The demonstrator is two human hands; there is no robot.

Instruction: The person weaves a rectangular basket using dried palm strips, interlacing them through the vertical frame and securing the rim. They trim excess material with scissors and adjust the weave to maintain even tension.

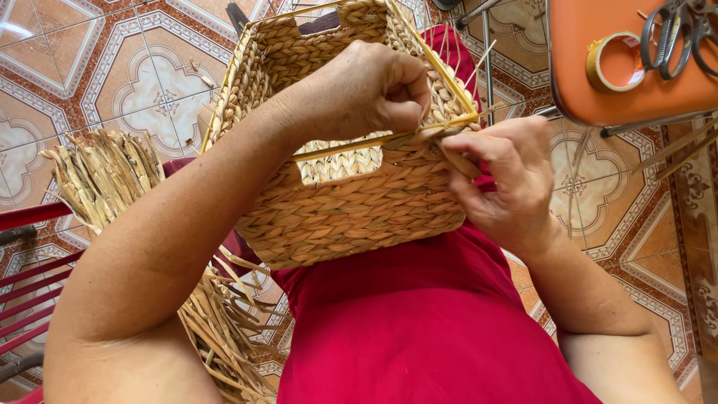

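Note:
A woven straw basket (351,206) with a handle slot rests on my lap, over red cloth (419,322). My left hand (370,90) grips the basket's near rim and pinches a thin pale cane strand (452,120) that runs along the top edge. My right hand (508,179) holds a flat straw strip (458,158) against the basket's right corner, fingers closed on it. Loose thin canes stick up from the far right rim.
A bundle of dried straw (105,176) lies at my left and trails down beside my leg. An orange stool top (636,82) at upper right carries a tape roll (615,61) and scissors (673,37). Red bars (30,213) stand at left over patterned floor tiles.

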